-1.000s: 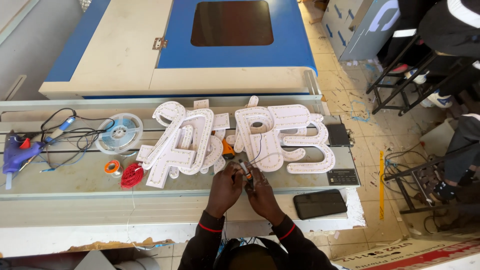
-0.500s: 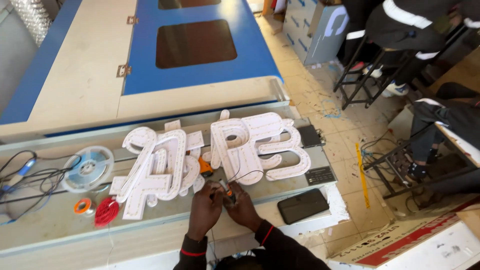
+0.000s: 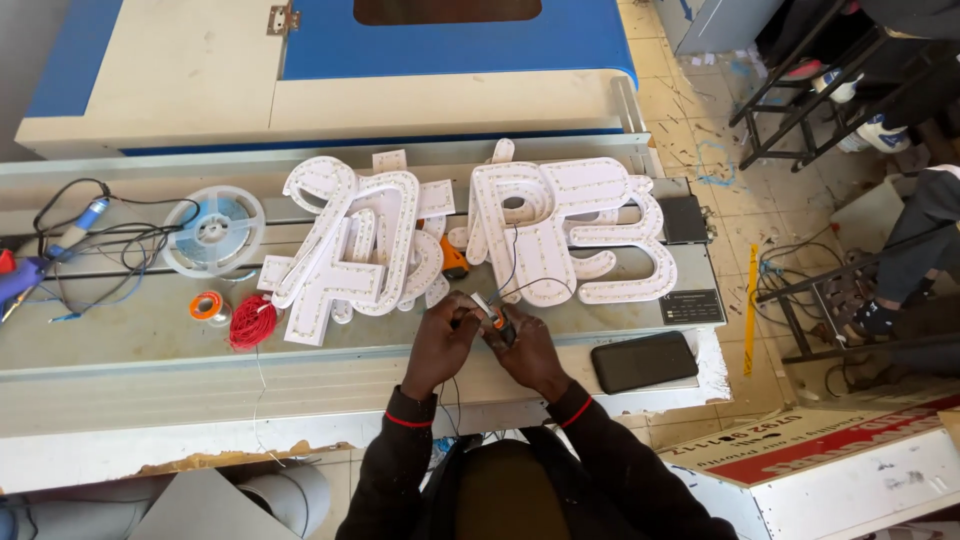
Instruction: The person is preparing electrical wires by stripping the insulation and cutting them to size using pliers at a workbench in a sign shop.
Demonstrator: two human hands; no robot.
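Note:
Both my hands meet at the front middle of a grey workbench (image 3: 120, 350). My left hand (image 3: 443, 343) pinches a thin dark wire (image 3: 507, 262) that runs up to the white sign letters (image 3: 560, 225). My right hand (image 3: 524, 347) grips a small tool with orange handles (image 3: 497, 318) at that wire's end. More white letters (image 3: 345, 250), studded with small lights, lie piled to the left of my hands. An orange object (image 3: 453, 260) sits between the two groups of letters.
A red wire coil (image 3: 250, 320), a small solder spool (image 3: 207, 306), a clear reel of strip (image 3: 214, 229) and tangled black cables (image 3: 90, 250) lie left. A black phone (image 3: 644, 361) and black boxes (image 3: 685, 218) lie right. A blue-and-cream machine (image 3: 300, 70) stands behind.
The view has swung back toward the bench and closer. My hands stay together at the wire below the letters.

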